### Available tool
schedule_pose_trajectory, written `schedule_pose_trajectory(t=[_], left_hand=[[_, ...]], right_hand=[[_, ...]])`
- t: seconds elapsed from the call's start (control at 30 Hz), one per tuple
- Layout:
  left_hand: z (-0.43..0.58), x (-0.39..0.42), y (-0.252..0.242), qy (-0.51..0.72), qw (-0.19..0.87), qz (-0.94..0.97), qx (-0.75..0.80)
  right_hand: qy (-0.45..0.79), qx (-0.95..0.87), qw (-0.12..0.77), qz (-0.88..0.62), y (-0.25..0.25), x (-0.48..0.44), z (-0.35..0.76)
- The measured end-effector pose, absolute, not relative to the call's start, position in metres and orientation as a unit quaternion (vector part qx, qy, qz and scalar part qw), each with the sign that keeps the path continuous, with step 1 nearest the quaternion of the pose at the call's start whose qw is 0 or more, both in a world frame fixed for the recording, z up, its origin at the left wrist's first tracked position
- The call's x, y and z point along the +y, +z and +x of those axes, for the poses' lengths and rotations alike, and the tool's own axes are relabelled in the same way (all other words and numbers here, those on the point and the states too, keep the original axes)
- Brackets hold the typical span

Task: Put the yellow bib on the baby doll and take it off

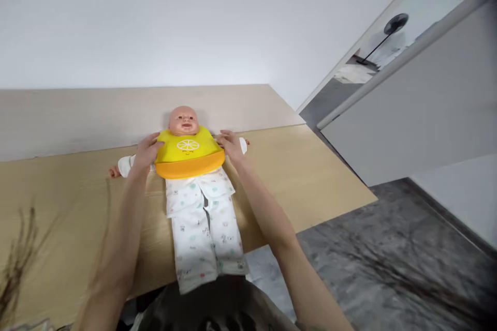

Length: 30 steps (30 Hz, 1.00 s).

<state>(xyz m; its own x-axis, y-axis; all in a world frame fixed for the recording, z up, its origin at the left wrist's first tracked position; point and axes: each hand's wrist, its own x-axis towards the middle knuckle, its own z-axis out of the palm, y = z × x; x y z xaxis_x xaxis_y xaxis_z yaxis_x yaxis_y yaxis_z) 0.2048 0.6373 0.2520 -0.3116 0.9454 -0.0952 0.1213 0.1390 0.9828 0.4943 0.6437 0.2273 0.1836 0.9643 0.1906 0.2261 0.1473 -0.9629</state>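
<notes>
A baby doll (pixel 183 121) lies face up on the table with its arms spread out sideways. It wears a yellow bib (pixel 178 152) with a white citrus slice, a smiling face and an orange catch pocket at the bottom. Below the bib show white printed baby clothes (pixel 194 238), whose legs reach the table's near edge. At the bib's left edge is my left hand (pixel 147 151), fingertips touching it, thumb and fingers apart. My right hand (pixel 230 145) touches the opposite edge, its fingers likewise apart. Both hands partly cover the doll's white sleeves.
The wooden table (pixel 303 176) meets a paler board (pixel 240 108) against the white wall (pixel 155 20). To the right is a grey partition (pixel 419 103) and, through an opening, a standing fan (pixel 396 24). Grey floor (pixel 349 248) lies beyond the table's right edge.
</notes>
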Motion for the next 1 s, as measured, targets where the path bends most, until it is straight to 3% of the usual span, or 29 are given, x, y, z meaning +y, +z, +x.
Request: schedule_pose_trajectory(t=[0.13, 0.3, 0.47, 0.67, 0.83, 1.0], left_hand=[[0.222, 0.585, 0.254, 0.514, 0.277, 0.493, 0.645], [0.283, 0.487, 0.261, 0.567, 0.115, 0.662, 0.476], [0.306, 0.384, 0.242, 0.506, 0.1, 0.753, 0.409], [0.285, 0.294, 0.178, 0.505, 0.029, 0.758, 0.412], [0.292, 0.266, 0.14, 0.481, -0.015, 0.812, 0.329], [0.298, 0.268, 0.129, 0.408, -0.084, 0.825, 0.382]], right_hand=[[0.298, -0.495, 0.563, -0.591, 0.202, 0.583, 0.518], [0.218, -0.503, 0.544, -0.635, 0.17, 0.501, 0.556], [0.261, -0.475, 0.567, -0.62, 0.151, 0.426, 0.553], [0.256, -0.591, 0.531, -0.551, 0.15, 0.354, 0.525], [0.206, -0.683, 0.504, -0.487, 0.153, 0.34, 0.533], [0.123, -0.795, 0.386, -0.451, 0.143, 0.336, 0.544]])
